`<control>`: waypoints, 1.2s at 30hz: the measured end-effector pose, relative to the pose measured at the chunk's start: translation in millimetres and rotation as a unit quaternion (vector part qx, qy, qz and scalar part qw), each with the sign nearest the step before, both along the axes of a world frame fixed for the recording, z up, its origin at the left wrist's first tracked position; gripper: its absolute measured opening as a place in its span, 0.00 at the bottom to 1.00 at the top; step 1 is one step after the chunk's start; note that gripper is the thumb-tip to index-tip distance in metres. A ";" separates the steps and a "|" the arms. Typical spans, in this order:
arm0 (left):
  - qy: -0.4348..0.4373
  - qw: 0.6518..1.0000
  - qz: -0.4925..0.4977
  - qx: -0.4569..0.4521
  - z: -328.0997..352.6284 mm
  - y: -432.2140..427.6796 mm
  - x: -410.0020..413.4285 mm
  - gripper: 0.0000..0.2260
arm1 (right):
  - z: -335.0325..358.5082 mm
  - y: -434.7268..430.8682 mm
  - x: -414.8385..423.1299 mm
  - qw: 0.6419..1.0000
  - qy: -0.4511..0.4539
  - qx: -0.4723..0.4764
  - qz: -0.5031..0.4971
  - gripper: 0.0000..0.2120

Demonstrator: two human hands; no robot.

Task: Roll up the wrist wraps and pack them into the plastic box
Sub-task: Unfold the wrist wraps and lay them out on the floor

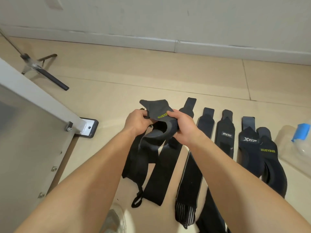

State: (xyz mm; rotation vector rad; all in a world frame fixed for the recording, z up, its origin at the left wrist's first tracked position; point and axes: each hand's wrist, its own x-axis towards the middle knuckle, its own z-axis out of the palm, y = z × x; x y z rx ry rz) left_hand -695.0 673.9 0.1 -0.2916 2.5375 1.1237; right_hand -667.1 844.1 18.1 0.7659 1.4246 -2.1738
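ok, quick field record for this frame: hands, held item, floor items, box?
left hand: grips the held XUEYING wrap at its left edge
right hand: pinches it beside the lettering
held wrap state: lifted, loosely curled, not a tight roll
on tile floor: unrolled wraps side by side, including striped-end wrap, XTEP wrap, second XUEYING wrap
plastic box: clear, far right, blue latch, partly cut off by the frame; no wrap visible inside

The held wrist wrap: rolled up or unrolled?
Unrolled: left hand and right hand grip the wrist wrap; its length hangs loose.
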 end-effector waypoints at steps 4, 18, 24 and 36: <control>-0.027 0.991 -0.006 -0.133 -34.6 -3.4 -21.5 0.10 | -19.8 12.9 -3.5 0.999 -0.008 0.023 -0.026 0.04; -0.047 0.994 0.018 -0.094 -11.1 -11.6 -48.8 0.10 | 8.0 71.4 17.3 0.997 0.027 -0.050 -0.051 0.14; -0.035 0.976 0.007 -0.214 50.8 -21.2 -35.2 0.17 | 44.5 61.0 30.9 0.997 0.048 0.051 -0.008 0.18; -0.052 0.937 -0.278 -0.204 276.9 -21.5 43.2 0.11 | 194.2 60.1 110.5 0.985 0.157 0.000 0.070 0.09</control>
